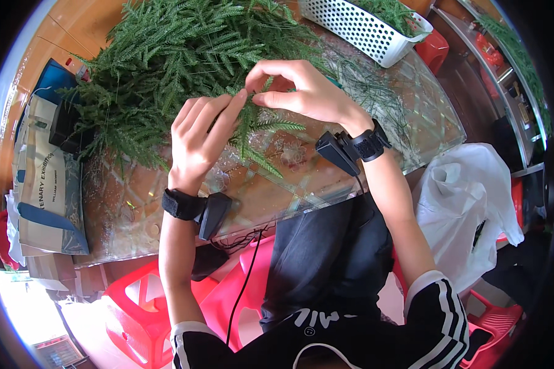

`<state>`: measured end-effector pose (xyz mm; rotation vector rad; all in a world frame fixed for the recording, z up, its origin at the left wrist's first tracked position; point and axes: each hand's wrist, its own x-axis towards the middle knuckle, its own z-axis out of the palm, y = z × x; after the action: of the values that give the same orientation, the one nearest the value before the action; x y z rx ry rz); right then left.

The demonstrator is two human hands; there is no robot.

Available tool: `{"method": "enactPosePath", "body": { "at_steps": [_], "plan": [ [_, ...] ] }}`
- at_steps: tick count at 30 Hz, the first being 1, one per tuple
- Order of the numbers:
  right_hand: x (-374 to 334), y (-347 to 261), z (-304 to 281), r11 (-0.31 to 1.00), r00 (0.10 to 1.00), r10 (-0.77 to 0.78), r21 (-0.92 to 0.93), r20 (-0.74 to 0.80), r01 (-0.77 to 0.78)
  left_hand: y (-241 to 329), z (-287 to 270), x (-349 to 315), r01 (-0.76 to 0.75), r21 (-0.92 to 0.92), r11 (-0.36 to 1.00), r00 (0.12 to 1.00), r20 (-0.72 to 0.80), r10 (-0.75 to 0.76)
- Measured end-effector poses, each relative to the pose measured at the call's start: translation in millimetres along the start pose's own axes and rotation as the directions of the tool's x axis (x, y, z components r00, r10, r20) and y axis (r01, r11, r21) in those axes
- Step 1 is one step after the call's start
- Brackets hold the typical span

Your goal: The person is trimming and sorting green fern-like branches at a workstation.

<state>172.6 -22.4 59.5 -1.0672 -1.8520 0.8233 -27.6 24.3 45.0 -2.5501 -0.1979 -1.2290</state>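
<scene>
A green artificial pine sprig [255,132] hangs down between my two hands over the table, its needled tips spreading toward me. My left hand [204,126] is closed at the top of it, index finger and thumb side against the stem. From the right, my right hand [308,92] curls thumb and forefinger in a pinch at the same spot, close to the left fingertips. What exactly lies between the fingertips is partly hidden. Just beyond and left of my hands rises a large heap of similar green pine branches [184,49].
The table [277,190] has a clear, shiny cover with loose green needles [375,92] at right. A white perforated basket [363,31] holds more greenery. A printed paper bag [49,178] stands at left; a white plastic bag [461,209] and red stools [138,313] are beside me.
</scene>
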Motion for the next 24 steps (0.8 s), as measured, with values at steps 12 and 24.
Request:
{"method": "enactPosePath", "body": {
  "at_steps": [12,24],
  "plan": [
    [-0.6,5.7,-1.4,0.999,0.996,-0.012,-0.035,0.09,0.015,-1.7,-2.4,-0.9,-0.067,-0.009,0.998,0.997,-0.035,0.066],
    [1.3,4.6,18.2,0.949,0.961,-0.258,-0.215,-0.102,0.232,5.9,-1.0,2.5,0.167,-0.073,0.983,0.983,-0.064,-0.172]
  ]
}}
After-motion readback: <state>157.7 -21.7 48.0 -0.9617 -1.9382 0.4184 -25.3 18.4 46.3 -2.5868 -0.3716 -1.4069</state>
